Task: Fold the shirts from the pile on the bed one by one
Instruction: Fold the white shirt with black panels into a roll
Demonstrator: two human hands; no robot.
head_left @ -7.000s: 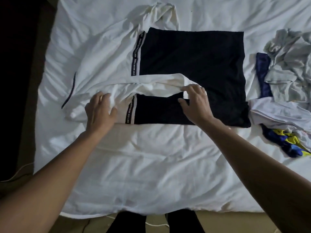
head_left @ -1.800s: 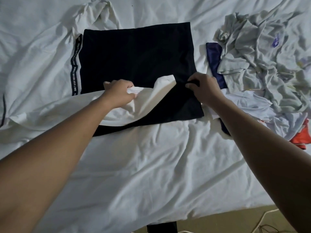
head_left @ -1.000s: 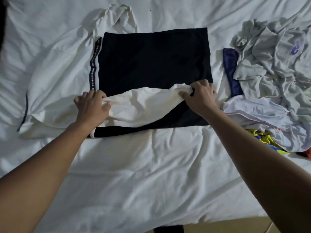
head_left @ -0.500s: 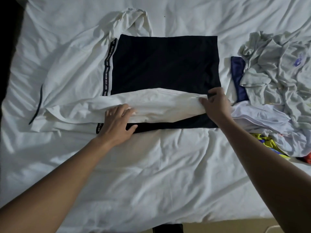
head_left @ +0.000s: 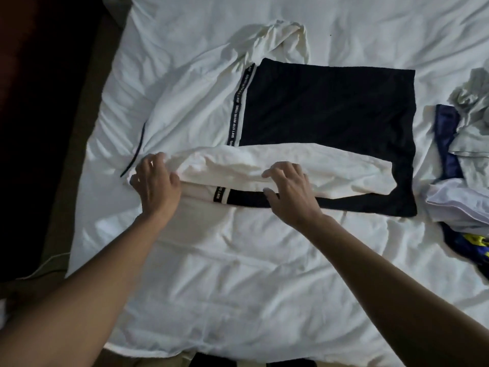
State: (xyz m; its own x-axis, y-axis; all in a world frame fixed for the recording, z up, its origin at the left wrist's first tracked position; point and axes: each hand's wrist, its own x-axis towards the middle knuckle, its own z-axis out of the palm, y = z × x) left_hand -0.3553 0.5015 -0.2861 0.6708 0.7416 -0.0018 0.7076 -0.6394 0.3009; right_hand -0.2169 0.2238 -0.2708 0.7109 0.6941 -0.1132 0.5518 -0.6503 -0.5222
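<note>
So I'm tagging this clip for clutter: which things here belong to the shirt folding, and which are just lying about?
Job in hand: black-and-white shirt, its white sleeve laid across it; left hand and right hand on it; pile of shirts waiting at the right.
Lying about: white cable off the left edge of the bed.

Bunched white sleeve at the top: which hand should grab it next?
Probably the right hand: it lies straight below the bunched sleeve; the left hand grips the shirt farther off.

Left hand [head_left: 156, 185] curled (right hand [head_left: 291, 192] spread)
</note>
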